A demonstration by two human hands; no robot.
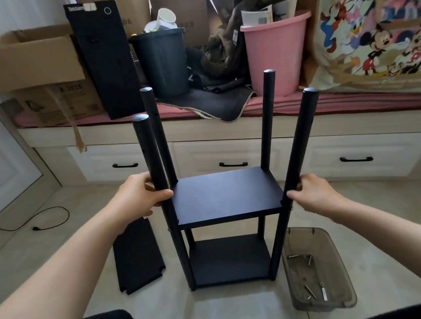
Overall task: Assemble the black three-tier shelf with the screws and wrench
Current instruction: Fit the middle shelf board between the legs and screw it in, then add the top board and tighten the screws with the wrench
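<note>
The black shelf frame stands upright on the floor with two boards fitted between black posts. My left hand grips the near left post just above the upper board. My right hand holds the near right post, fingers curled round it. A loose black board lies flat on the floor to the left of the frame. At the right, a translucent grey tray holds several screws and a small wrench.
A low bench with white drawers runs behind the frame. On it stand cardboard boxes, a tall black board, a dark bin and a pink bucket. A black cable lies on the floor at left.
</note>
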